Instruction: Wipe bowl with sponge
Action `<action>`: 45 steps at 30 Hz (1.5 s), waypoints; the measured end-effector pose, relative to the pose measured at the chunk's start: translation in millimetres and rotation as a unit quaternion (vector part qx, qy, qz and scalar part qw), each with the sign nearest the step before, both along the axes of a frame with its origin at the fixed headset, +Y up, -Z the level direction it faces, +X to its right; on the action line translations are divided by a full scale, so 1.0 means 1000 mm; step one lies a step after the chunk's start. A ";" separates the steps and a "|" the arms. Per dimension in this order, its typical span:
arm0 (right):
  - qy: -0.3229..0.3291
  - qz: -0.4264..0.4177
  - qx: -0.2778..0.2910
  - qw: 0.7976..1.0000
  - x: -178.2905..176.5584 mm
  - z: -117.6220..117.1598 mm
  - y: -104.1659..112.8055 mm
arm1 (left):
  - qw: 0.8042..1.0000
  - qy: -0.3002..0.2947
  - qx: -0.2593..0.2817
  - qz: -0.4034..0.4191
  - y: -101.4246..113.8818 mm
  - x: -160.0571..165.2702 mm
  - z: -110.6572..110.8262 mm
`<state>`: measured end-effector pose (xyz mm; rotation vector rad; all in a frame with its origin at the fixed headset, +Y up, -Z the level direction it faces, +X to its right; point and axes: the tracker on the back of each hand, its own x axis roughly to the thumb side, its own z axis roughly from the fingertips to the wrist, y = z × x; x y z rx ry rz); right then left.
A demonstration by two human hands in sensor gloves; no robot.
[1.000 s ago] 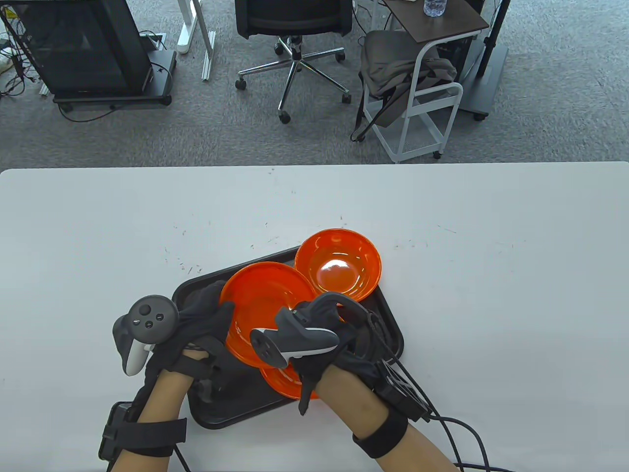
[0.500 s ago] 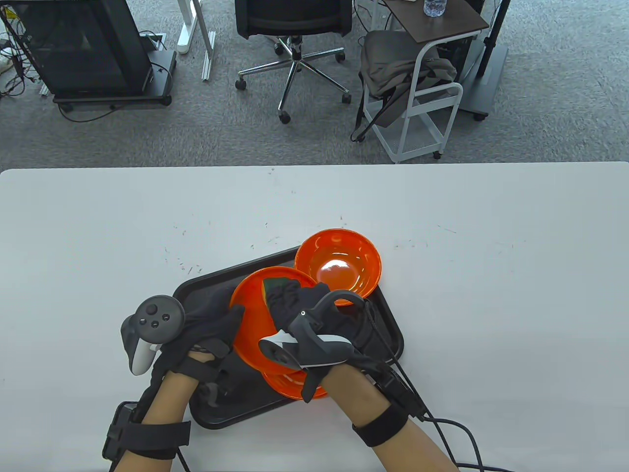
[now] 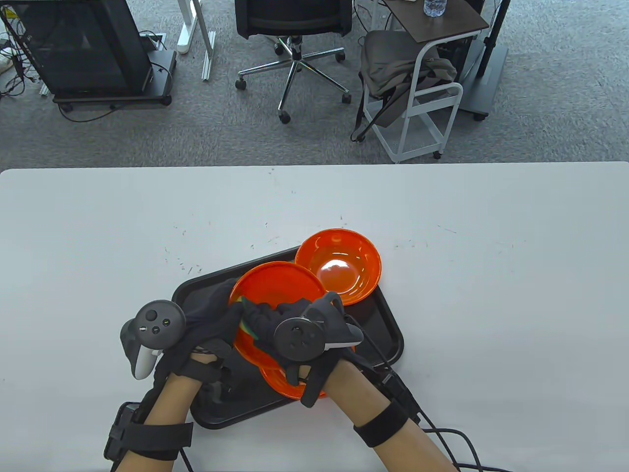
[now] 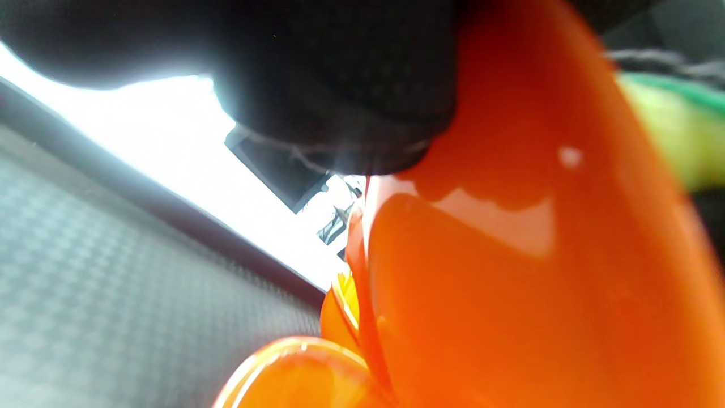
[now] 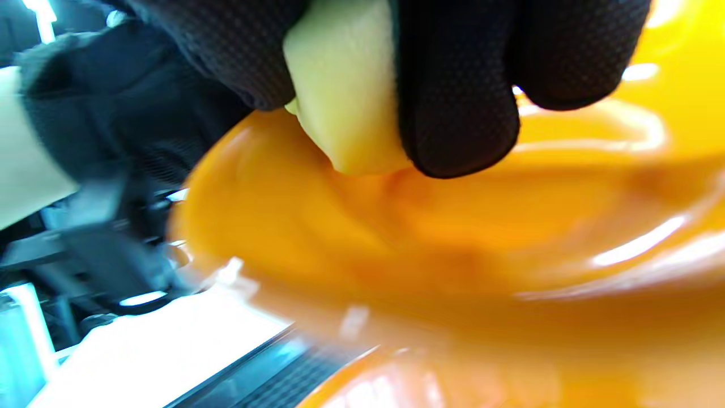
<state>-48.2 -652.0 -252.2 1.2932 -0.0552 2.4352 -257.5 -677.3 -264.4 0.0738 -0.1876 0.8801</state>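
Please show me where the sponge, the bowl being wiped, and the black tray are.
sponge (image 5: 345,96), right wrist view, yellow face between the gloved fingers.
held bowl (image 3: 280,285), table view, bare inner wall.
black tray (image 3: 388,319), table view, right rim.

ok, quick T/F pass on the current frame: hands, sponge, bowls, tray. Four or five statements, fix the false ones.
1. The right hand pinches the sponge against the inside of the tilted bowl. True.
2. The left hand lies flat on the table, off the bowl. False: it grips the tilted bowl's left rim.
3. A second orange bowl sits upright at the far corner of the black tray. True.
4. The sponge lies loose on the tray. False: it is between the right hand's fingers.
5. All the bowls are blue. False: they are orange.
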 end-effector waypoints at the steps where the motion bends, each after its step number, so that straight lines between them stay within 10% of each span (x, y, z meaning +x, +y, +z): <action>1: 0.006 0.003 -0.002 1.000 -0.002 0.002 0.000 | 1.000 0.005 0.005 -0.001 0.001 -0.001 0.001; 17: -0.089 0.297 0.089 0.947 -0.011 0.023 0.017 | 0.998 0.063 -0.004 0.015 0.006 -0.029 0.000; 34: -0.176 0.153 0.277 0.932 0.039 0.005 0.013 | 0.995 0.076 -0.024 0.061 0.004 -0.039 -0.001; 40: -0.218 -0.029 0.152 0.964 0.073 -0.011 0.003 | 0.995 0.074 -0.039 0.063 0.004 -0.039 -0.001; 45: -0.267 -0.269 -0.020 0.925 0.112 -0.022 -0.009 | 0.990 0.059 -0.056 0.117 0.001 -0.042 -0.002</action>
